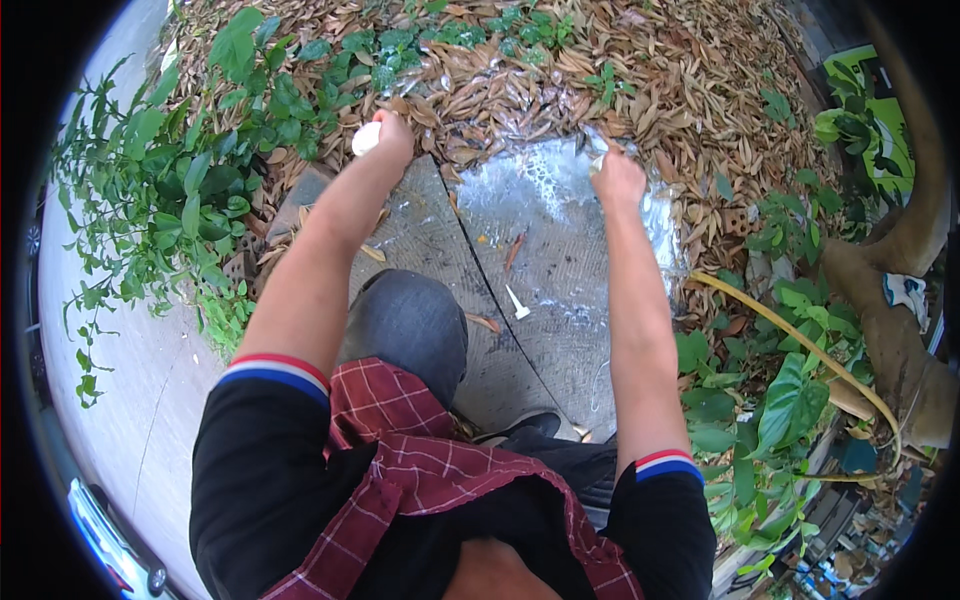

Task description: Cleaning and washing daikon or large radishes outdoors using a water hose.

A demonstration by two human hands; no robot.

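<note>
At the far left edge of the slab, my left hand is closed around a white rounded object; its kind is hidden by the fingers. My right hand reaches over the far right of the concrete slab, closed on a small pale thing that I cannot make out. Beneath and beside that hand spreads a wet-looking white smear, reaching the leaves. Nearer to me, a small white cone-shaped nozzle lies on the slab, with a reddish-brown leaf beyond it.
Dry brown leaves cover the ground beyond the slab. Green shrubs stand at the left, more leafy plants at the right. A yellow hose curves past a tree trunk. A dark crack crosses the slab; my knee is close.
</note>
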